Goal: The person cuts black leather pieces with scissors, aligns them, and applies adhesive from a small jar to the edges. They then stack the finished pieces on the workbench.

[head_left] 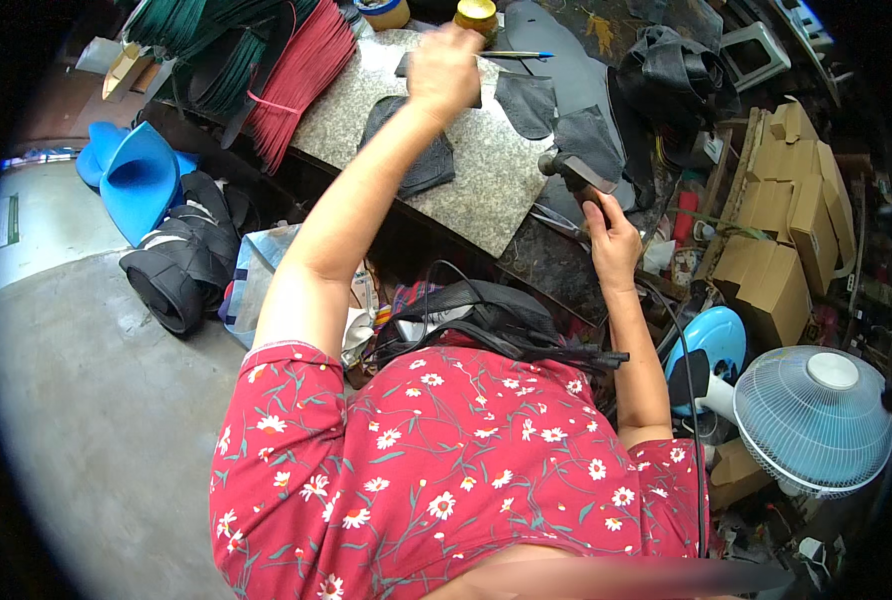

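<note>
Two hands apart: left hand fingers closed, pressing far dark leather piece; right hand fingers wrapped round hammer, head pointing left toward it.

we see a stack of plain brown cardboard boxes at the right, beside the work slab. a round yellow-lidded jar and a blue-banded tub stand at the slab's far edge. no screens show.

The left hand presses a dark leather piece onto the speckled stone tabletop; the right hand has its grip around a hammer beside more dark cut pieces.
</note>
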